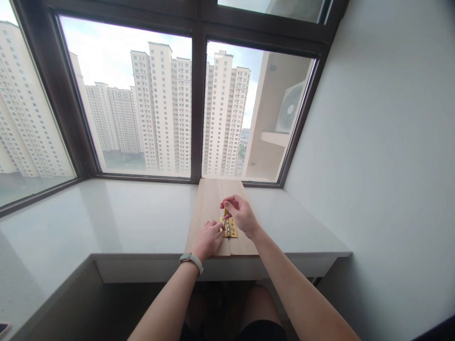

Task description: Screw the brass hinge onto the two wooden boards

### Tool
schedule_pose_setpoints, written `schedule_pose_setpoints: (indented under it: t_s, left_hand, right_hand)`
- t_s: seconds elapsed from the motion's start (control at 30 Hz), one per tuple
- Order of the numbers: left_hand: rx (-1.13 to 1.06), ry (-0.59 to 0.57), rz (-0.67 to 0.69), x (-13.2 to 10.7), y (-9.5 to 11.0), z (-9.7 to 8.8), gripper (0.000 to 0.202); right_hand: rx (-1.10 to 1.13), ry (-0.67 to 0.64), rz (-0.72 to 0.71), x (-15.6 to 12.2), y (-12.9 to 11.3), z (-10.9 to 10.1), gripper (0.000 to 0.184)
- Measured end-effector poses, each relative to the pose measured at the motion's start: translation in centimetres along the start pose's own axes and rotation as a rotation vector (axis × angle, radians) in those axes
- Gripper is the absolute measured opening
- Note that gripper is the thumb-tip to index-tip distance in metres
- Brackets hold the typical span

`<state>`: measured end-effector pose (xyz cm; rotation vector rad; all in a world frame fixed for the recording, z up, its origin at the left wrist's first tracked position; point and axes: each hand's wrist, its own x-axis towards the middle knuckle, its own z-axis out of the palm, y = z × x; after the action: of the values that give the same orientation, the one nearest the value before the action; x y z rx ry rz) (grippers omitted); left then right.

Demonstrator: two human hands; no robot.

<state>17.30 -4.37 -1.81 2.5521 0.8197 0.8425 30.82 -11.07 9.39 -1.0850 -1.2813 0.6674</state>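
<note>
Pinched narrow, w/ thumb & index of the R hand, on a slim yellow item (poss. a small screwdriver; too small to be sure). Just below & to the L, the L hand, w/ fingertips bunched at the hinge's L side; can't tell if gripping smth thin there or only pressing. Right under both sets of fingers, a brass-coloured hinge, lying flat astride the seam btwn the L board & R board.

Risks, as judged. With the slim item: could slip & jab the L fingertips, if tilted or pushed too hard so close to them. With the hinge: could skew off the seam, if pressed on one side only. With the boards: could part or creep, w/ no clamp visible & only the L hand resting on the L one. With any small bits: could roll off the near edge, so close to the wrists.

Farther out: watch on the L wrist; white surface either side of the fingers; ahead of them, dark window frame w/ towers outside; off R, pale wall.
</note>
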Motion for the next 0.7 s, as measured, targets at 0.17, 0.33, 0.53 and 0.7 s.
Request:
schedule_pose_setpoints:
  t_s: [0.17, 0.33, 0.53, 0.7]
  left_hand:
    - [0.012, 0.002, 0.008, 0.03, 0.05, 0.03, 0.019]
    - [0.011, -0.001, 0.007, 0.01, 0.02, -0.01, 0.019]
    - [0.004, -0.011, -0.006, -0.02, 0.07, -0.08, 0.019]
    - [0.005, -0.016, -0.010, 0.01, 0.13, -0.05, 0.020]
  right_hand:
    - [0.011, 0.021, 0.006, -0.11, -0.12, 0.09, 0.045]
    - [0.018, -0.056, 0.013, -0.09, -0.09, -0.20, 0.042]
    - [-0.020, 0.026, -0.011, -0.11, 0.05, -0.07, 0.040]
    - [-0.012, 0.001, -0.006, -0.30, -0.22, 0.02, 0.042]
